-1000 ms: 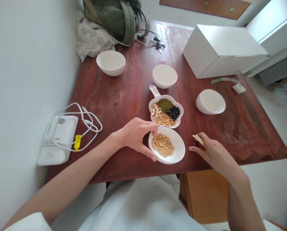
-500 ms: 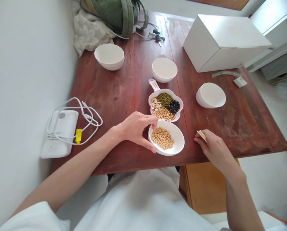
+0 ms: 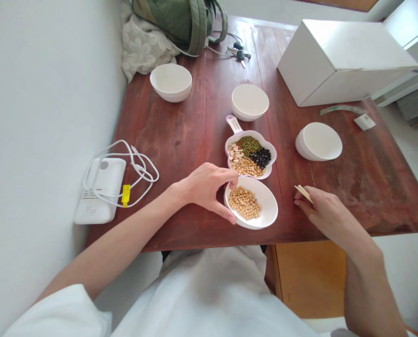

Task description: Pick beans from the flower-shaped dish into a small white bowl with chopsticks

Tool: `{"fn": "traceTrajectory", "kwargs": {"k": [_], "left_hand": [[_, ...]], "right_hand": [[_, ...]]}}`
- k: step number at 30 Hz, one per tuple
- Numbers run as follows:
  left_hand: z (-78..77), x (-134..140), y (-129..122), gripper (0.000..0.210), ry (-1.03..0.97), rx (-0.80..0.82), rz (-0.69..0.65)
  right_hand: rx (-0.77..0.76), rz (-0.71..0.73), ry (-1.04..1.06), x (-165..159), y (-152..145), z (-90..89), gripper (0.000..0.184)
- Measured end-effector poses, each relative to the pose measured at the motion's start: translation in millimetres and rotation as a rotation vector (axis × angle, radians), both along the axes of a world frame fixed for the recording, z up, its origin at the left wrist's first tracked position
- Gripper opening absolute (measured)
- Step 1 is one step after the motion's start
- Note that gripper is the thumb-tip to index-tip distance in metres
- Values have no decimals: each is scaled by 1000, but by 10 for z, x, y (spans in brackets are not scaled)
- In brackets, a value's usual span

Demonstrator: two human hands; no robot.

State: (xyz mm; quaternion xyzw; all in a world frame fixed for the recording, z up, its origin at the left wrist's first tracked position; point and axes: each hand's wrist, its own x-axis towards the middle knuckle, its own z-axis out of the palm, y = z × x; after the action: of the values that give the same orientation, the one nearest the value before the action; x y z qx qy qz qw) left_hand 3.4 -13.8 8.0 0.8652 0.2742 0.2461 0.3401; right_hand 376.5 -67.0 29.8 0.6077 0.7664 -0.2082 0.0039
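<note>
Left hand (image 3: 209, 187) curled in pinching grip — right hand (image 3: 323, 210) loosely closed

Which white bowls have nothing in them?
Three look empty: the far-left bowl, the middle bowl and the tilted right bowl. The near bowl holds soybeans.

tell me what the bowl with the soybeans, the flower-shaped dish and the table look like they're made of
Bowl: probably glazed ceramic, though melamine is possible; smooth, glossy white.
Flower-shaped dish: ceramic or plastic, can't tell; pale lilac rim, white inside, moulded handle.
Table: wood with reddish-brown stain, visible plank seams and grain, worn patches on the right.
</note>
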Motion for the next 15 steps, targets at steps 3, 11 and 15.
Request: {"fn": "traceTrajectory", "kwargs": {"k": [3, 11, 15], "left_hand": [[-3, -1, -3, 74, 3, 4, 4], [1, 3, -1, 71, -5, 17, 2], [-5, 2, -2, 71, -2, 30, 7]], "right_hand": [[5, 20, -47, -1, 46, 5, 13], [47, 66, -62, -38, 156, 16, 8], [57, 79, -33, -132, 158, 139, 8]]}}
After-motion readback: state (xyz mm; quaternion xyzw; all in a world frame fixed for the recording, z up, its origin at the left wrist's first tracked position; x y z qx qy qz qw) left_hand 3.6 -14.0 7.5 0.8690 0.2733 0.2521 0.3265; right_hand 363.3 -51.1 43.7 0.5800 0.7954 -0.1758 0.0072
